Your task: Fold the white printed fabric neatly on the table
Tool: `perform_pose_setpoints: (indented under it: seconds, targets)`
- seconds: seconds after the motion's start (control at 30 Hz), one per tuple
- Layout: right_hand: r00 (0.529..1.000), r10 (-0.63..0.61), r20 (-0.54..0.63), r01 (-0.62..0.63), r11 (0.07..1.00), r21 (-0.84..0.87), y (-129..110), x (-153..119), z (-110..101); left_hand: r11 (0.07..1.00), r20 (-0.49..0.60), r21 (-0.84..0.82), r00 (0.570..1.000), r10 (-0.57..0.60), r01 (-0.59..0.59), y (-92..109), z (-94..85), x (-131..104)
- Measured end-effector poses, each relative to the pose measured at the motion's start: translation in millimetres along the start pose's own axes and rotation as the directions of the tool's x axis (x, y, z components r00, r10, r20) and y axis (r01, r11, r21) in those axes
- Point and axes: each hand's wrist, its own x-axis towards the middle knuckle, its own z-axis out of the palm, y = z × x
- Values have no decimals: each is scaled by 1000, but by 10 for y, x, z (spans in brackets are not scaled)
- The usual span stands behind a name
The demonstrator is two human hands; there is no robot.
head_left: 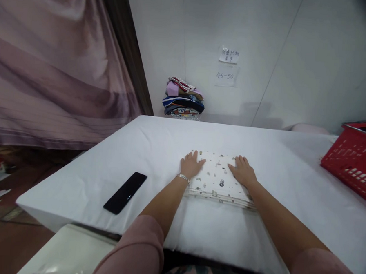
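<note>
A folded white cloth with small printed figures (214, 175) lies on the white-covered table (158, 148), its layered folded edge facing me. My left hand (191, 165) rests flat on the cloth's left side, fingers spread, a silver bracelet at the wrist. On the right side of the cloth lies my right hand (243, 170), also flat with its fingers apart. Neither hand grips anything. The two thumbs point toward each other, with printed fabric showing between them.
A black phone (125, 193) lies left of the cloth. Folded clothes (184, 100) are stacked at the table's back edge by the wall. At the right stands a red basket (353, 158). A pale stool or box (69, 251) is at the lower left.
</note>
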Motion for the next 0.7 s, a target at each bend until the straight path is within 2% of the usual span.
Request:
perform_pose_setpoints:
  seconds: [0.13, 0.23, 0.37, 0.5, 0.6, 0.7]
  targets:
    - [1000, 3, 17, -3, 1000, 1, 3, 21, -32, 1000, -12, -4, 1000, 9, -9, 5, 7, -19]
    - [997, 13, 75, -14, 1000, 13, -24, 33, -149, 1000, -9, -8, 1000, 13, -13, 18, -5, -20]
    - [995, -12, 100, 14, 1000, -11, -141, -141, -274, 1000, -20, -10, 1000, 16, -16, 14, 16, -17]
    - [983, -173, 59, 175, 984, -33, -261, -502, -177, 1000, -50, 3, 999, 20, -20, 12, 46, -13]
    - [980, -193, 48, 196, 979, -57, -286, -661, -77, 1000, -14, -8, 1000, 12, -12, 32, 12, -2]
    - [981, -186, 59, 190, 980, -63, -272, -668, -56, 998, 78, -54, 997, -3, 8, 59, -82, -5]
